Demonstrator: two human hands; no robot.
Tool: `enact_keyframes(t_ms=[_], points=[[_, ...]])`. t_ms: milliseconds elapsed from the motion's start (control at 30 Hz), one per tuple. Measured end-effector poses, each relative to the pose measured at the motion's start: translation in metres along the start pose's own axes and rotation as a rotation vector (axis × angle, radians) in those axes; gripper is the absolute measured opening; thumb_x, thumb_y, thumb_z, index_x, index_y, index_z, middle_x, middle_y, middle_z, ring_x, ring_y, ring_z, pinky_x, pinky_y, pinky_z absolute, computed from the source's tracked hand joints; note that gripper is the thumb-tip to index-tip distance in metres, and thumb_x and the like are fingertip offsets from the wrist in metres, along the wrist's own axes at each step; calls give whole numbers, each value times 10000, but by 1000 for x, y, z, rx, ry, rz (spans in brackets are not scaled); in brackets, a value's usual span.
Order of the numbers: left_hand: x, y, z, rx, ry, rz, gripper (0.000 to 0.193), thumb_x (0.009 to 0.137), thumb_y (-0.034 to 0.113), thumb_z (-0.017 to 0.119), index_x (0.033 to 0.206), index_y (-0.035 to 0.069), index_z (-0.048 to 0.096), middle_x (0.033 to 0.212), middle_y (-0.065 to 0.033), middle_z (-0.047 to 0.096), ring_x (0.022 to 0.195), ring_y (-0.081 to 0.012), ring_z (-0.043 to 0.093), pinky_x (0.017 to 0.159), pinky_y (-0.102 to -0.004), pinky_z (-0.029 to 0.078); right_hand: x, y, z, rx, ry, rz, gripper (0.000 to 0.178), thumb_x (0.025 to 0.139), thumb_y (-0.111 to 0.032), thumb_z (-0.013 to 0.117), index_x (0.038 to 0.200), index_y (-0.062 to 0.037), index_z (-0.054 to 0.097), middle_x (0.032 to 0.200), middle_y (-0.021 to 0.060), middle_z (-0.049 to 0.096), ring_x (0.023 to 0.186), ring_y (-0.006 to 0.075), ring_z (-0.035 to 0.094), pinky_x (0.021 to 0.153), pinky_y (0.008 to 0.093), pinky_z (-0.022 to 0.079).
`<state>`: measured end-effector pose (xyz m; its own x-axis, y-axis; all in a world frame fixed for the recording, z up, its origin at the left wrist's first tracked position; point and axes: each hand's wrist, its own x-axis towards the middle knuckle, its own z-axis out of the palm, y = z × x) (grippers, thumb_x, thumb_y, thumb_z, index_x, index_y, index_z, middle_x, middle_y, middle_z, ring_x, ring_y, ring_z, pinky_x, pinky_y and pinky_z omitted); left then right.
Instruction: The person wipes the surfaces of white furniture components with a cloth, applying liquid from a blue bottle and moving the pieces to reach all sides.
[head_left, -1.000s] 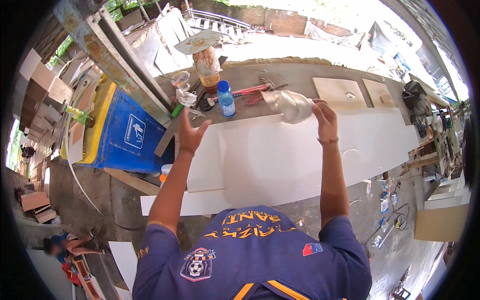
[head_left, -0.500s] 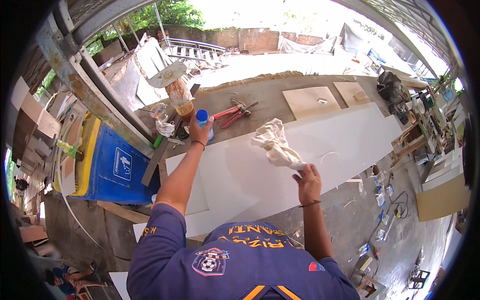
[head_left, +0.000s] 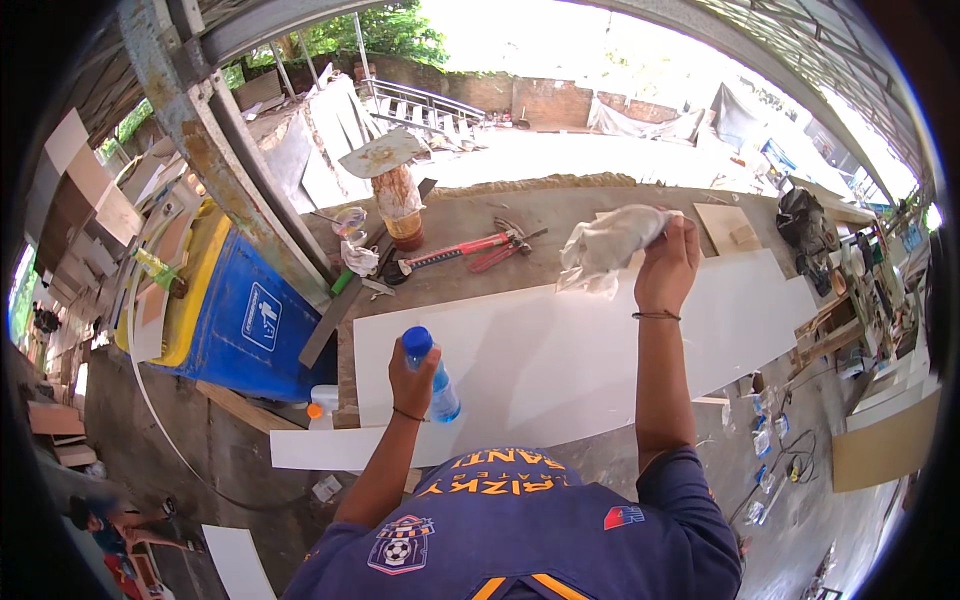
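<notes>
My left hand is wrapped round a clear plastic bottle with a blue cap and bluish liquid low inside. It is held tilted over the near left part of a long white panel. A crumpled off-white cloth hangs from the closed fingers of my right hand, raised above the panel's far edge. The cloth's end is blurred. Beyond the panel lie a red-handled hammer and red pliers. A stained jar with a flat board piece on top stands to their left.
A blue and yellow bin stands left beside a rusty steel post. A white bottle with an orange cap sits near the panel's left end. Tan boards and a black bag lie far right. Another person sits lower left.
My left hand has brought the bottle from beside the jar back toward me, over the panel. My right hand has lifted the cloth farther away and to the right.
</notes>
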<state>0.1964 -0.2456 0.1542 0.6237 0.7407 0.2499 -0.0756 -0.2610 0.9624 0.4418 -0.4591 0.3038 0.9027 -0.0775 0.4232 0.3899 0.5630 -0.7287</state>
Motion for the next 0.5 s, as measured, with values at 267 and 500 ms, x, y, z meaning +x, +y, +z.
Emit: enact_keyframes(t_ms=[267,500], points=[[-12,6,7,113,-137,28,272,775,213,686,942,33,568,770,-57,612,713,-152,585,684,-312,479,6,-66,-15,-381,199,-545,228,986,-205,469,907,-2,538,937,96,590,855,160,576,762,300,498],[-9,37,40,107,-509,113,269,740,208,696,909,16,611,800,-114,632,722,-221,617,703,-328,491,-19,-137,-53,-661,276,-363,219,958,-139,481,1117,-5,549,992,116,618,921,204,588,877,342,470]])
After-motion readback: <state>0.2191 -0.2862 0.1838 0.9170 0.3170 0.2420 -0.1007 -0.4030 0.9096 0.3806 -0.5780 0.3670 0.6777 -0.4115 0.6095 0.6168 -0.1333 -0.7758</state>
